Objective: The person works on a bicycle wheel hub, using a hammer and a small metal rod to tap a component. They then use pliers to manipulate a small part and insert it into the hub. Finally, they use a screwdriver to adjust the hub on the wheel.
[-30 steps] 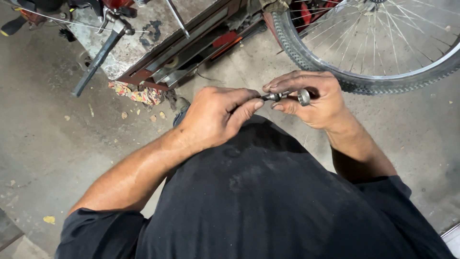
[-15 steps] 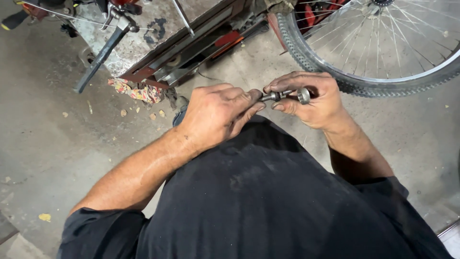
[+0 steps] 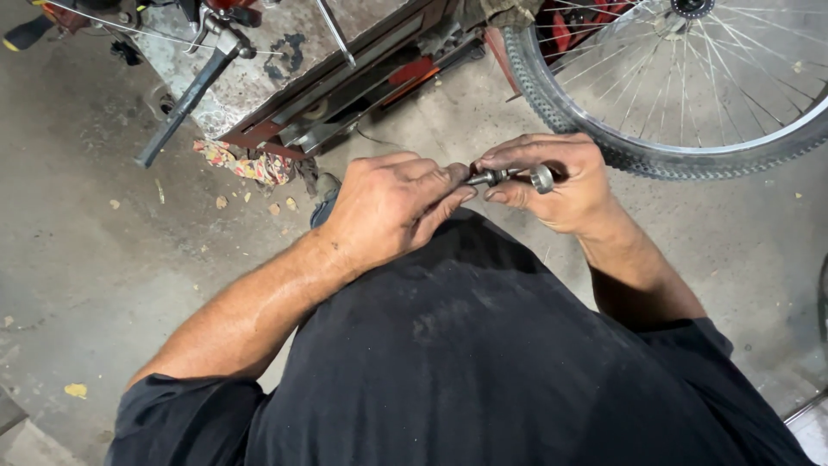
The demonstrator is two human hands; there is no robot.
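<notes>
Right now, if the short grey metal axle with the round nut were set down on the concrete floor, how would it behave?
The short grey metal axle, pinched between left hand and right hand, looks rigid and probably heavy for its size. Being round, it would likely roll; its dull sheen hints at greasy slipperiness.

This is a bicycle repair workshop, rough and well used. A spoked bicycle wheel [image 3: 690, 95] with a knobbly tyre stands on a stained concrete floor [image 3: 103, 259], beside a battered metal worktop [image 3: 259, 69] with a long steel lever handle [image 3: 185, 99]. An oily patterned rag [image 3: 246, 162] and small scraps of debris lie at the worktop's foot.
</notes>
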